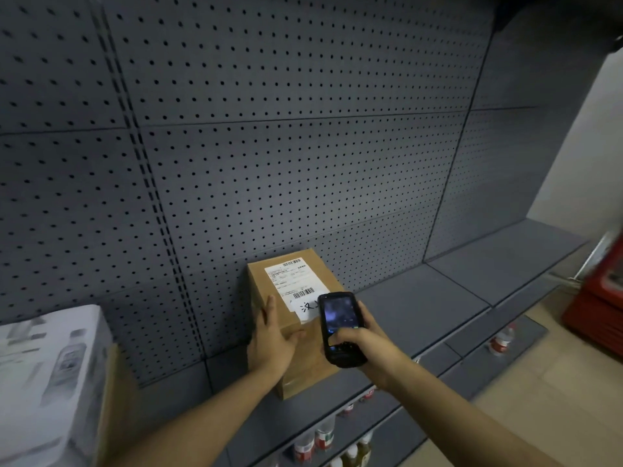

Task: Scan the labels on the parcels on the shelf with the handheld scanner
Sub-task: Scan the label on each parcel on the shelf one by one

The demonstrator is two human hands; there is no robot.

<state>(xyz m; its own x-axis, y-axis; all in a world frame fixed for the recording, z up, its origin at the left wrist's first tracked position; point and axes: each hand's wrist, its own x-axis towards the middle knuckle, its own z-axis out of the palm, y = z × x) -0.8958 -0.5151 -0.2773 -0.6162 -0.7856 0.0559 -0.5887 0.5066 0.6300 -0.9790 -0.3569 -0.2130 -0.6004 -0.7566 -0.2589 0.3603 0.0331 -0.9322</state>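
The fine print on the white shipping label point(289, 281) of the brown cardboard parcel point(296, 332) is too small to read. The black handheld scanner point(338, 328) covers part of the handwritten white slip point(305, 310) beneath it. The scanner's screen is blurred. The white printed carton point(50, 382) at left is cut by the frame edge. The red object point(600, 298) at right is blurred and cropped. Labels on the bottles point(323, 436) on the lower shelf are unreadable.

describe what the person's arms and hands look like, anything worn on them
Both arms are bare as far as the frame shows: no sleeves in view. The left hand and right hand wear no gloves. No watch, bracelet or ring shows on either wrist or on the visible fingers, and no markings or cables.
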